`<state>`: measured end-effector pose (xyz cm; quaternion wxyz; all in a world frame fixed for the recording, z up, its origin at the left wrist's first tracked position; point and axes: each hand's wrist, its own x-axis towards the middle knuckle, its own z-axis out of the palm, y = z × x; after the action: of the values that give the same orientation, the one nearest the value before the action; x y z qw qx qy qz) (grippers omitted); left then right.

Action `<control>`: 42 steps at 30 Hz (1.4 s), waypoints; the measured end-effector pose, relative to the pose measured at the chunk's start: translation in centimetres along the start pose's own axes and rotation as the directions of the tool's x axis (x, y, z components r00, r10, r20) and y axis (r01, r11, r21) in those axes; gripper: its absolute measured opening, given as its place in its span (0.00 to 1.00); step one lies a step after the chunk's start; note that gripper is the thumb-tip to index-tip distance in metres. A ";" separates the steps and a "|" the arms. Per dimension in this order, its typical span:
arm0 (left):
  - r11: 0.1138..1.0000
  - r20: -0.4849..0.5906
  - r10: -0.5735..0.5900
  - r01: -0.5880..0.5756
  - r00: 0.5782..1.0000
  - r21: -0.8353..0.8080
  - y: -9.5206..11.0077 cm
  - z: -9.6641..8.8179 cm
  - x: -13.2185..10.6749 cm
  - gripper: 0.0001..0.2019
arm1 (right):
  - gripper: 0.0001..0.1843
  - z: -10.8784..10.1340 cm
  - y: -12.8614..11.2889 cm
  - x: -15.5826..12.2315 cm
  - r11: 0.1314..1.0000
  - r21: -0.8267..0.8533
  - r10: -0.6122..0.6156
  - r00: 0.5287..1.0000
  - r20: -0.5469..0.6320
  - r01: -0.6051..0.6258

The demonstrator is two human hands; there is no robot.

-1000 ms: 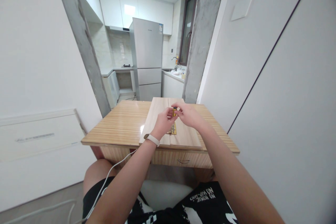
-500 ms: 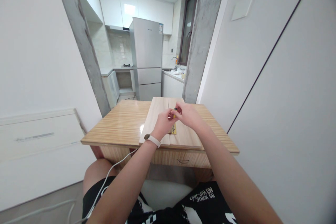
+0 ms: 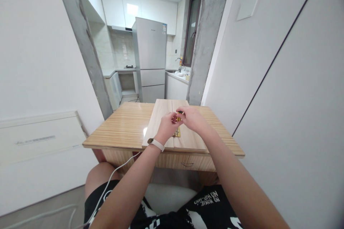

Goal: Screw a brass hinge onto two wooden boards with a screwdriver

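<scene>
A yellow strip with dark marks [image 3: 177,132] lies on a pale wooden board [image 3: 158,128], close to the seam that runs down it. Its upper part shows between my hands; its exact kind is too small to tell. My left hand [image 3: 169,123], with a pale watch band on the wrist, has its fingers closed at the strip's upper left side. Opposite it, my right hand [image 3: 189,116] pinches around a small dark piece [image 3: 181,112] at the strip's top end. Both sets of fingertips nearly meet, partly hiding what they hold.
The board lies on a striped wooden table [image 3: 120,125] with a drawer [image 3: 185,162] at its front. A white cable [image 3: 118,168] runs down from the table edge near my left leg. A fridge [image 3: 152,53] stands behind, and a white wall [image 3: 282,96] rises on the right.
My right fingers have shifted slightly left and arch higher over the strip, showing more of the dark piece. My left hand is almost where it was.
</scene>
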<state>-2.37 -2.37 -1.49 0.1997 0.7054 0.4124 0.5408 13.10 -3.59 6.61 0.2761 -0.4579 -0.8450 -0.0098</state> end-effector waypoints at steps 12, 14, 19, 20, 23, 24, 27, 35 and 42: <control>0.979 0.155 0.027 0.006 0.987 -0.205 -0.6 -0.5 -0.1 0.10 | 0.14 0.6 0.6 -0.3 0.998 0.065 0.000 1.000 0.005 0.000; 0.955 0.172 0.019 0.033 0.985 -0.296 -0.8 -0.6 -0.1 0.12 | 0.17 0.5 0.5 -0.3 0.997 0.076 -0.016 0.999 0.031 0.014; 0.985 0.093 -0.003 0.019 0.996 -0.170 -0.5 -0.5 -0.3 0.10 | 0.13 0.1 -0.5 -0.2 0.999 0.034 -0.006 0.999 0.044 0.004; 0.994 0.058 -0.004 0.010 0.998 -0.104 -0.3 -0.4 -0.4 0.09 | 0.12 0.1 -0.7 -0.2 0.999 0.031 -0.009 0.999 0.042 0.007; 0.999 -0.020 -0.003 0.003 1.000 0.035 0.1 -0.2 -0.3 0.05 | 0.11 0.2 -1.0 -0.2 0.999 0.038 -0.019 0.999 0.030 0.018; 0.998 -0.026 0.001 0.000 1.000 0.056 0.2 -0.2 -0.3 0.04 | 0.10 0.3 -0.9 -0.3 0.999 0.048 -0.021 1.000 0.018 0.020; 0.998 -0.008 0.016 -0.015 1.000 0.053 0.4 -0.5 -0.4 0.03 | 0.12 0.9 -0.2 -0.4 0.990 0.138 0.004 0.999 -0.053 0.003; 0.999 0.067 0.033 -0.031 0.997 -0.040 0.6 -1.1 -0.4 0.29 | 0.23 6.3 6.5 -1.4 0.927 0.168 0.356 0.928 -0.111 -0.336; 0.995 0.121 0.088 -0.082 0.989 -0.053 0.6 -0.9 0.5 0.32 | 0.20 12.1 10.6 -3.5 0.884 -0.185 0.435 0.900 -0.008 -0.429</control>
<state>-2.93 -2.47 -0.50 0.2184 0.7494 0.3557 0.5140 17.27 3.12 -7.84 0.2143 -0.6577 -0.7219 -0.0177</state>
